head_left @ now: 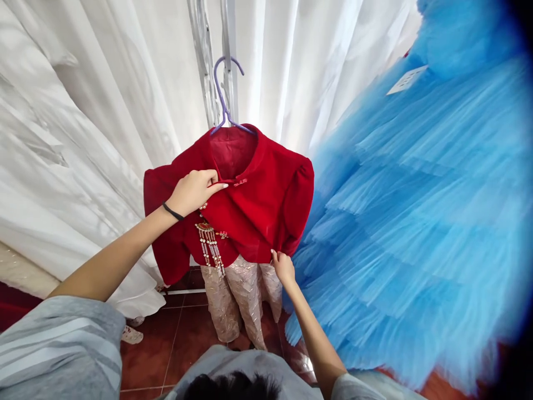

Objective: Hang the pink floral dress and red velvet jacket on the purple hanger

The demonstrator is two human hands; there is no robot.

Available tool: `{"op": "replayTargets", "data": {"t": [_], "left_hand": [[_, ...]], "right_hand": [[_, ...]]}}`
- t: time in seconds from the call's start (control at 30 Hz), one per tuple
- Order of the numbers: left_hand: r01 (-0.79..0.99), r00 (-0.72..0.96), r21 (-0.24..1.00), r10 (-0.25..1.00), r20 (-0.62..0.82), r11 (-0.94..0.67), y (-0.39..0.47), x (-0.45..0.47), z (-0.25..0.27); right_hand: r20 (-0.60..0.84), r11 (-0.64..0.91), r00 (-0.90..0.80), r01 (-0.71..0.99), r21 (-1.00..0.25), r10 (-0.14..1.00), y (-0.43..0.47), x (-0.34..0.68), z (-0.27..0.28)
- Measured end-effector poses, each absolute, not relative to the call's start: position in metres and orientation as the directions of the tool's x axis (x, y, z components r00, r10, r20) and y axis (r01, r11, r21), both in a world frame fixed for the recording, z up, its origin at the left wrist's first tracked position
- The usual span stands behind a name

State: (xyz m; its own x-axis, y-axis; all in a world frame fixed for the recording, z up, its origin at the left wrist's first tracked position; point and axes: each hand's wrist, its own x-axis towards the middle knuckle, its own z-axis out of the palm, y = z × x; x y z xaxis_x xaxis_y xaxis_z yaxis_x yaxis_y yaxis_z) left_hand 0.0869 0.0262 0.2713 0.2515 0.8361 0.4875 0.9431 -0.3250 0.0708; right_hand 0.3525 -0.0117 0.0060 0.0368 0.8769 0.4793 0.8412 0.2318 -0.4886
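Note:
A red velvet jacket [266, 211] with short puffed sleeves hangs on a purple hanger [225, 103] in front of me. My left hand [194, 191] is closed on the jacket's front edge, just below the collar, pinching the cloth between thumb and fingers. At the lower hem on the right, my right hand [283, 266] grips the same jacket. A beaded tassel ornament [210, 244] dangles from the jacket's front, below my left hand. Underneath the jacket hangs a pale, shiny patterned skirt [239, 294].
A layered blue tulle dress [400, 211] with a white tag [407, 79] fills the right side. White curtain-like cloth [104, 83] covers the back and left. Metal rails [227, 33] stand behind the hanger. The floor [158, 355] has dark red tiles.

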Motion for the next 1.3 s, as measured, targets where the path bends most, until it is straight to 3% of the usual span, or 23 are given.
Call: {"op": "replayTargets", "data": {"t": [0.1, 0.17, 0.23, 0.3, 0.33, 0.4, 0.47, 0.53, 0.63, 0.7, 0.83, 0.97, 1.13, 1.2, 1.3], "left_hand": [[0.948, 0.242, 0.065, 0.836, 0.493, -0.313, 0.023, 0.086, 0.263], [0.939, 0.290, 0.008, 0.805, 0.518, -0.343, 0.020, 0.081, 0.262], [0.905, 0.395, -0.108, 0.721, 0.569, -0.411, 0.018, 0.073, 0.264], [0.852, 0.502, -0.239, 0.598, 0.625, -0.465, 0.018, 0.064, 0.268], [0.828, 0.540, -0.295, 0.541, 0.644, -0.476, 0.019, 0.061, 0.271], [0.790, 0.597, -0.370, 0.480, 0.643, -0.488, 0.022, 0.056, 0.278], [0.756, 0.646, -0.414, 0.478, 0.595, -0.507, 0.028, 0.056, 0.288], [0.761, 0.642, -0.402, 0.502, 0.579, -0.509, 0.036, 0.058, 0.302], [0.848, 0.498, -0.263, 0.524, 0.691, -0.459, 0.049, 0.062, 0.321], [0.872, 0.439, -0.198, 0.533, 0.723, -0.449, 0.055, 0.064, 0.325], [0.853, 0.476, -0.216, 0.540, 0.694, -0.475, 0.056, 0.065, 0.309], [0.838, 0.506, -0.257, 0.509, 0.696, -0.481, 0.046, 0.067, 0.291], [0.724, 0.687, -0.381, 0.555, 0.468, -0.575, 0.047, 0.081, 0.289], [0.735, 0.677, -0.406, 0.620, 0.396, -0.543, 0.053, 0.085, 0.292], [0.744, 0.649, -0.421, 0.709, 0.275, -0.518, 0.061, 0.087, 0.301]], "right_hand": [[0.437, 0.142, 0.121, 0.842, -0.521, 0.891, -0.007, 0.350, 0.034], [0.554, 0.179, 0.193, 0.818, -0.547, 0.810, -0.002, 0.347, 0.071], [0.723, 0.313, 0.163, 0.822, -0.476, 0.672, 0.005, 0.339, 0.117], [0.818, 0.474, -0.078, 0.844, -0.249, 0.570, 0.013, 0.328, 0.164], [0.801, 0.546, -0.252, 0.830, -0.110, 0.543, 0.018, 0.321, 0.185], [0.659, 0.664, -0.557, 0.738, 0.115, 0.505, 0.029, 0.309, 0.221], [0.533, 0.715, -0.686, 0.670, 0.198, 0.495, 0.041, 0.302, 0.250], [0.586, 0.709, -0.645, 0.687, 0.161, 0.491, 0.056, 0.300, 0.275], [0.838, 0.704, -0.381, 0.711, -0.005, 0.390, 0.077, 0.298, 0.304], [0.880, 0.734, -0.310, 0.676, -0.062, 0.360, 0.088, 0.292, 0.311], [0.714, 0.783, -0.538, 0.622, -0.023, 0.449, 0.092, 0.281, 0.292], [0.606, 0.788, -0.664, 0.608, 0.098, 0.438, 0.077, 0.283, 0.264], [0.330, 0.800, -0.851, 0.507, 0.319, 0.408, 0.057, 0.275, 0.253], [0.270, 0.803, -0.863, 0.500, 0.324, 0.428, 0.048, 0.273, 0.261], [0.176, 0.852, -0.879, 0.475, 0.222, 0.444, 0.030, 0.277, 0.284]]}}
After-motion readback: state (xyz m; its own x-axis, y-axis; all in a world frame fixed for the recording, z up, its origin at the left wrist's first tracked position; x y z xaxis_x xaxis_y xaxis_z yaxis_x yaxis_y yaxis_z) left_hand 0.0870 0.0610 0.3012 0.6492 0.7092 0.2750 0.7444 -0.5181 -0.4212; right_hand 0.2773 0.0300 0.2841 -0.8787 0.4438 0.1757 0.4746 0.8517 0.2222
